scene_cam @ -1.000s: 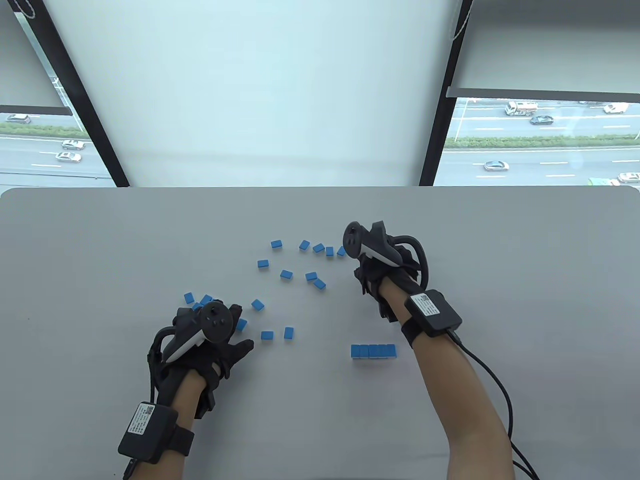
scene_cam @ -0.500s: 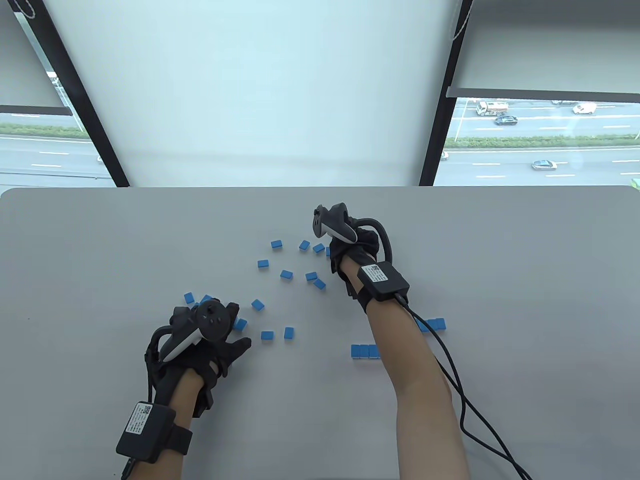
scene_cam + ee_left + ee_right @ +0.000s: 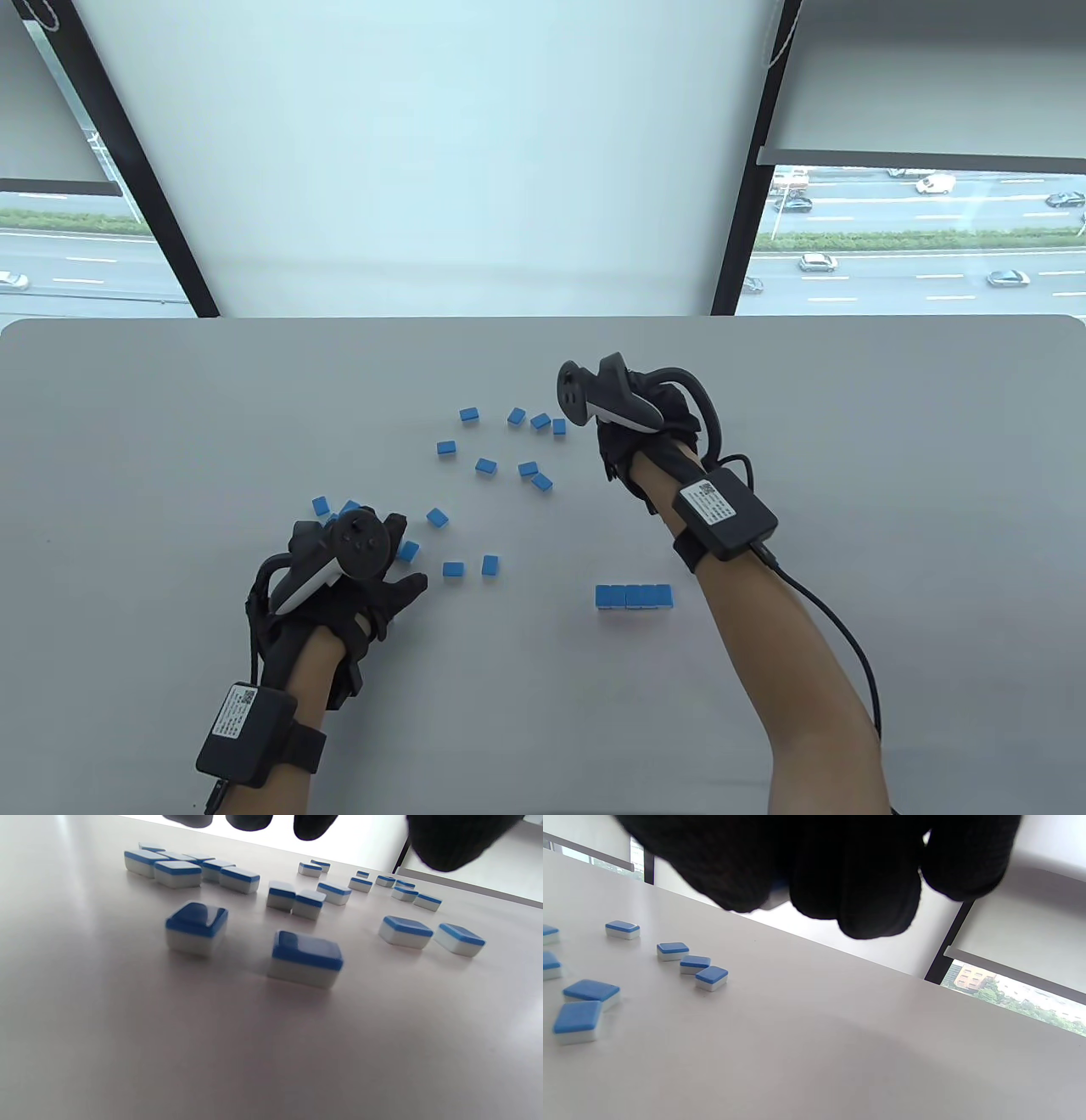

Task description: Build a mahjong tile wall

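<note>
Loose blue-backed mahjong tiles (image 3: 485,465) lie scattered at mid-table; they also show in the left wrist view (image 3: 305,959) and the right wrist view (image 3: 712,977). A short row of several tiles (image 3: 635,597) stands side by side nearer me. My right hand (image 3: 618,458) hovers just right of the far tiles, fingers curled around a tile (image 3: 777,897) of which only a sliver shows. My left hand (image 3: 399,594) sits low by the near-left tiles, fingertips (image 3: 250,821) spread and holding nothing.
The grey table (image 3: 891,475) ends at a far edge below a window with a blind. A cable (image 3: 836,628) trails from my right wrist over the table's right side. A tight clump of tiles (image 3: 178,868) lies beyond my left fingers.
My right hand swung left over the far tiles, then back right and up. The rightmost far tile is gone from the table. My left hand stayed almost still.
</note>
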A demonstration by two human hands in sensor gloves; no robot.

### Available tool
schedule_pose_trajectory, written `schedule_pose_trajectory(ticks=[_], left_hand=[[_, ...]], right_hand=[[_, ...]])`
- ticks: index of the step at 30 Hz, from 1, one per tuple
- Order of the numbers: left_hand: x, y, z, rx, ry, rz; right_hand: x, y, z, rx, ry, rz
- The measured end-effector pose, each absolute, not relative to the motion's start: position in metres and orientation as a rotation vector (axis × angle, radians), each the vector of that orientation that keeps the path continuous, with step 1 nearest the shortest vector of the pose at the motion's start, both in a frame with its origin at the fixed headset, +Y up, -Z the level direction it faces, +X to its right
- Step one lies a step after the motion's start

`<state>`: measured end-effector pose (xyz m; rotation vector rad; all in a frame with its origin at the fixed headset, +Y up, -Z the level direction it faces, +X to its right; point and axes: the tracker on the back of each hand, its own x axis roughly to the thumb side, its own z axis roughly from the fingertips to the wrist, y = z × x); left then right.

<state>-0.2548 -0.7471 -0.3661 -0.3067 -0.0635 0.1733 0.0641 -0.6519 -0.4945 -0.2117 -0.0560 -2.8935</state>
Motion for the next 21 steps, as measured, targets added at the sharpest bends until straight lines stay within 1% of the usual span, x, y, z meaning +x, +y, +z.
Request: schedule_pose_trajectory(ticks=[5,10,14,16,21], left_hand=[[-0.251,-0.746,-0.365,-0.3,-0.081,0.181],[-0.244,-0.745,-0.365,-0.298,-0.11,0.171],[-0.241,-0.747,-0.365,-0.305,-0.118,0.169],[-0.24,-0.748,-0.365,-0.308,-0.123,0.161],[-0.237,-0.75,-0.365,-0.312,-0.126,0.151]], right_hand=[[0.102,-0.634,-0.447,-0.182,0.005,-2.931],[0.143,-0.634,-0.405,-0.135,0.08,-3.004],[0.17,-0.645,-0.38,-0.071,0.148,-3.07],[0.181,-0.653,-0.373,-0.038,0.132,-3.132],[0.197,-0.679,-0.367,0.03,0.143,-3.232]])
